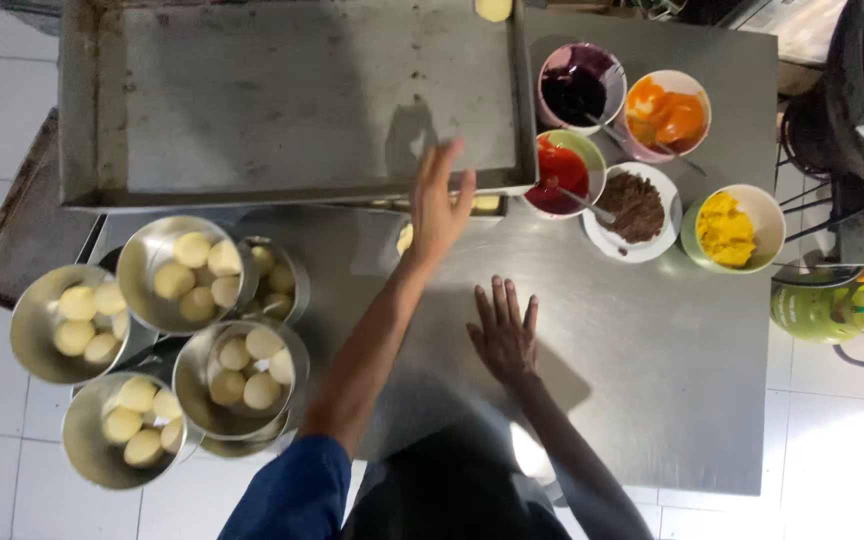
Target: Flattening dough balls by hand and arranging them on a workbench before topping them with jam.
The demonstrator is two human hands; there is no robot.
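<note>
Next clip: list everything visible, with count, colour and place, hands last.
griddle tray: one, grey metal, top left
metal bowls of dough balls: about five, silver with pale yellow balls, left
filling bowls: five, dark purple, orange, red, brown, yellow contents, upper right
spoons: at least two, metal, in filling bowls
steel table: one, grey, centre
green canister: one, right edge
left hand: raised near the tray's front edge, open
right hand: flat on table

Soft overhead light, mild blur

Five steel bowls (184,272) of dough balls, five filling bowls (727,228), two hands (503,335).
</note>
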